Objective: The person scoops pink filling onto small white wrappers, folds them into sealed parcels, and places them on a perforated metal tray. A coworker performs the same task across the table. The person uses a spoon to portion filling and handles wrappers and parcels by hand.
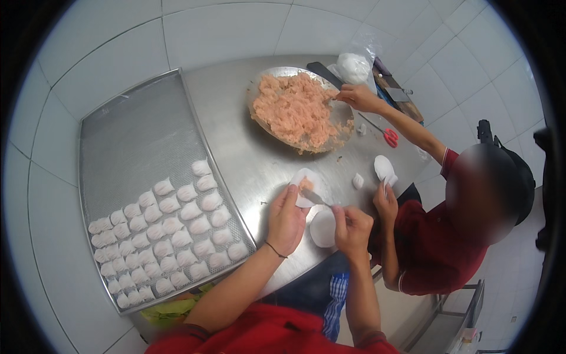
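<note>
My left hand (286,217) holds a round white dough wrapper (319,181) flat on its fingers. A dab of pinkish filling (305,183) lies on the wrapper's middle. Between the thumb and fingers of my right hand (355,229) is a small metal spatula (312,195), its blade against the filling. Below, partly covered by my right hand, more round wrappers (322,230) lie on the steel table (221,115). Beyond my hands stands a wide metal bowl (289,70) heaped with pink minced filling (296,110).
A mesh-lined tray (137,128) on the left carries rows of pleated dumplings (172,225). At right a co-worker (442,248) reaches into the bowl and holds a wrapper (384,168). A loose dumpling (358,180), red-handled scissors (391,137), a bag of white dough (354,68) and a cleaver (397,94) lie nearby.
</note>
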### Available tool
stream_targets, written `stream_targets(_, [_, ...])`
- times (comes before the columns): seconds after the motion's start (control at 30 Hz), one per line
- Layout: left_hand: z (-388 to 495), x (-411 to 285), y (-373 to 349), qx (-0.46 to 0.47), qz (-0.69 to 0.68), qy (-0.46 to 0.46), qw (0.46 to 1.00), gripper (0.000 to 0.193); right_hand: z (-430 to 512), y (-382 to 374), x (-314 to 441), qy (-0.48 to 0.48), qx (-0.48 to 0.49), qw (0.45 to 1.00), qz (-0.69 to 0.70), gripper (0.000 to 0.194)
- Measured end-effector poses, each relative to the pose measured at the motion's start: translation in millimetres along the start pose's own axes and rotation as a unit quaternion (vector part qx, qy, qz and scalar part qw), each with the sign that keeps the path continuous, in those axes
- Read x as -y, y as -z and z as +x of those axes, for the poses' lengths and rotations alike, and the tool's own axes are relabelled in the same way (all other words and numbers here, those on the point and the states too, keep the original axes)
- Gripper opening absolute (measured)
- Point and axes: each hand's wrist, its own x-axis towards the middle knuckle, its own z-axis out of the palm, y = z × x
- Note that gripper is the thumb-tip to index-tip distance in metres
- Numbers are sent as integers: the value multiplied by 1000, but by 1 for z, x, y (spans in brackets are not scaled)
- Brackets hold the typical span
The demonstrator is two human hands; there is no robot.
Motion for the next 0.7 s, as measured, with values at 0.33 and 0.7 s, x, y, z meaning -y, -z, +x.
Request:
stream_targets(0.33, [-3,2,0,0,0,-7,1000,41,101,-34,-22,-38,-9,999,-30,21])
stream_targets(0.7, [-4,-13,-2,78,21,15,997,42,27,-23,-21,-239,-22,893,382,23])
